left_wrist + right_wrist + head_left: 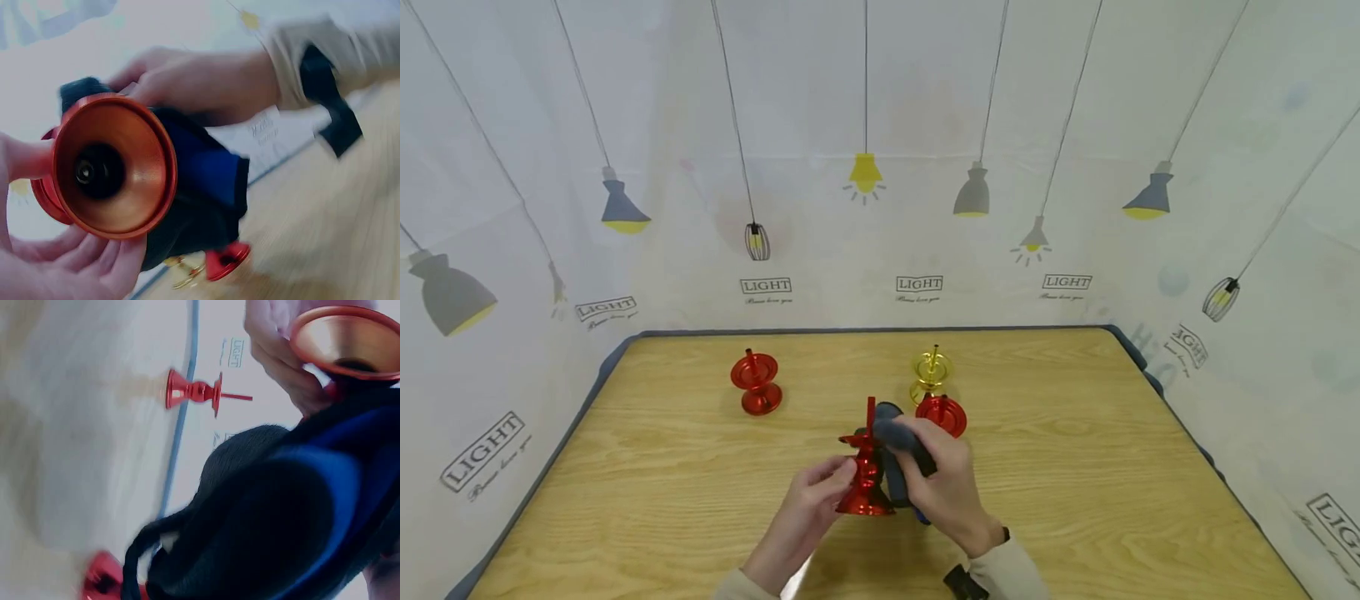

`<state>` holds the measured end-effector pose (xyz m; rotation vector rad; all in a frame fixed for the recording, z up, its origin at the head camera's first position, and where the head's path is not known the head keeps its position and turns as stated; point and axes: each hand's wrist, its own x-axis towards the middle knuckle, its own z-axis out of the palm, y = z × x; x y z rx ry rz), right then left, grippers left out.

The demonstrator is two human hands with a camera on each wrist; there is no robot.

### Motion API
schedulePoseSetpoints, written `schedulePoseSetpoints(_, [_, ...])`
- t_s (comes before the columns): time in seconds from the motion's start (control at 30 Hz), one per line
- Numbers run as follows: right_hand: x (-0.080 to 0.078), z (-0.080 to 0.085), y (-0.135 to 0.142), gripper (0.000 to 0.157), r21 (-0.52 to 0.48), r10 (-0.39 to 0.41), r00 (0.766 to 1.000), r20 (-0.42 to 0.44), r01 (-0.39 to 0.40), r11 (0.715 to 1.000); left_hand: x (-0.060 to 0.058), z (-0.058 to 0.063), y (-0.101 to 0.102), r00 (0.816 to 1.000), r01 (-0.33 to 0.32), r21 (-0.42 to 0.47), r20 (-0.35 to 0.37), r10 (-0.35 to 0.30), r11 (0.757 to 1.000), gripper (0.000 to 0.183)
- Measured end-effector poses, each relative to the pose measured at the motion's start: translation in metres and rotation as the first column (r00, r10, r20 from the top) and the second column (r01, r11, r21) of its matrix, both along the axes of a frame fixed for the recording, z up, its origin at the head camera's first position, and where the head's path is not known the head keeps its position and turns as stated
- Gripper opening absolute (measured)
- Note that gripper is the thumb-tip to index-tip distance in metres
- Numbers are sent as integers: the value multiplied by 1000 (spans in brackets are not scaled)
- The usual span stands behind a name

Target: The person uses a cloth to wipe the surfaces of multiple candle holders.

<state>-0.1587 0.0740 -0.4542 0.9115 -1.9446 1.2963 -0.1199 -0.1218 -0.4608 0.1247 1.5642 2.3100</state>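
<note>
My left hand [805, 504] grips a shiny red metal candle holder [867, 497] around its lower part, thumb on the near side. Its thin spike points up in the head view. The left wrist view looks into the hollow orange-red base [147, 169], with fingers curled beneath it. My right hand [951, 483] pinches a dark cloth [897, 483] with a blue side, pressed against the holder's upper part beside the spike. In the right wrist view the cloth [250, 512] covers much of the picture and hides the holder's upper part.
Another red candle holder [758, 383] stands at the back left of the wooden table [662, 500]. At the back right stand a gold candle holder [932, 371] and a third red one [951, 417], partly behind my right hand. A white lamp-printed curtain [820, 108] surrounds the table.
</note>
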Motion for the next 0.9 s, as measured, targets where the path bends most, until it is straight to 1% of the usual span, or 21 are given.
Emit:
schedulePoseSetpoints(0.03, [-1, 1, 0, 37, 36, -17, 999, -47, 19, 999, 0, 2, 1, 998, -63, -95, -5, 62, 994, 21])
schedulePoseSetpoints(0.1, [-1, 3, -1, 37, 91, -34, 993, -115, 45, 995, 1, 5, 4, 988, -153, -246, -25, 151, 957, 31])
schedulePoseSetpoints(0.17, [-1, 5, -1, 36, 107, -27, 990, -142, 43, 993, 1, 7, 6, 980, -198, -325, -49, 193, 925, 40])
schedulePoseSetpoints(0.2, [-1, 6, -2, 36, 102, -16, 990, -140, 30, 994, 1, 7, 6, 979, -203, -331, -51, 197, 922, 38])
schedulePoseSetpoints(0.23, [0, 6, -2, 36, 89, -5, 991, -134, 17, 996, 1, 6, 6, 981, -195, -301, -47, 189, 934, 34])
schedulePoseSetpoints(0.3, [0, 7, -2, 36, 44, 23, 995, -93, -19, 999, 1, 3, 3, 990, -142, -187, -28, 139, 972, 20])
schedulePoseSetpoints(0.33, [0, 7, -2, 37, 15, 38, 997, -62, -37, 999, 0, 1, 2, 995, -96, -112, -20, 95, 989, 15])
schedulePoseSetpoints(0.37, [1, 6, -2, 37, -15, 53, 998, -23, -53, 998, 0, -1, 0, 999, -45, -34, -9, 45, 998, 14])
schedulePoseSetpoints(0.4, [2, 6, -2, 37, -46, 66, 998, 23, -65, 997, 0, -2, -1, 1000, 10, 46, 0, -10, 999, 16])
schedulePoseSetpoints(0.43, [3, 5, -3, 36, -78, 75, 994, 75, -69, 995, 0, -4, -2, 998, 65, 127, 8, -66, 990, 19])
schedulePoseSetpoints(0.47, [4, 4, -3, 34, -112, 85, 987, 134, -70, 991, 0, -6, -3, 993, 107, 197, 25, -114, 974, 22])
schedulePoseSetpoints(0.53, [6, 2, -3, 31, -171, 105, 967, 233, -65, 983, 0, -9, -3, 981, 161, 318, 51, -186, 934, 25])
schedulePoseSetpoints(0.6, [8, 0, -4, 29, -204, 112, 947, 300, -51, 978, 1, -11, -3, 970, 178, 399, 85, -229, 900, 29])
schedulePoseSetpoints(0.63, [8, 0, -4, 28, -206, 106, 943, 315, -41, 978, 2, -11, -4, 966, 178, 422, 100, -240, 889, 29])
schedulePoseSetpoints(0.67, [8, -1, -4, 28, -202, 100, 945, 311, -38, 979, 2, -11, -4, 965, 178, 423, 104, -242, 889, 28])
schedulePoseSetpoints(0.7, [8, -1, -4, 29, -184, 85, 953, 292, -31, 982, 2, -11, -4, 969, 173, 398, 93, -227, 901, 27])
schedulePoseSetpoints(0.77, [5, -1, -3, 31, -118, 38, 977, 209, -13, 993, 2, -9, -3, 985, 134, 285, 67, -159, 949, 24])
schedulePoseSetpoints(0.8, [4, -1, -3, 32, -77, 11, 989, 147, 1, 997, 2, -7, -3, 993, 94, 198, 51, -106, 976, 23])
schedulePoseSetpoints(0.83, [3, 0, -3, 31, -31, -14, 997, 78, 16, 999, 2, -5, -2, 999, 42, 92, 24, -45, 995, 22])
schedulePoseSetpoints(0.87, [2, 1, -3, 28, 11, -30, 1000, 9, 30, 999, 2, -3, -1, 1000, -17, -21, -9, 17, 1000, 21])
schedulePoseSetpoints(0.9, [1, 1, -3, 24, 53, -45, 998, -52, 47, 997, 2, 0, 0, 997, -77, -126, -36, 73, 989, 22])
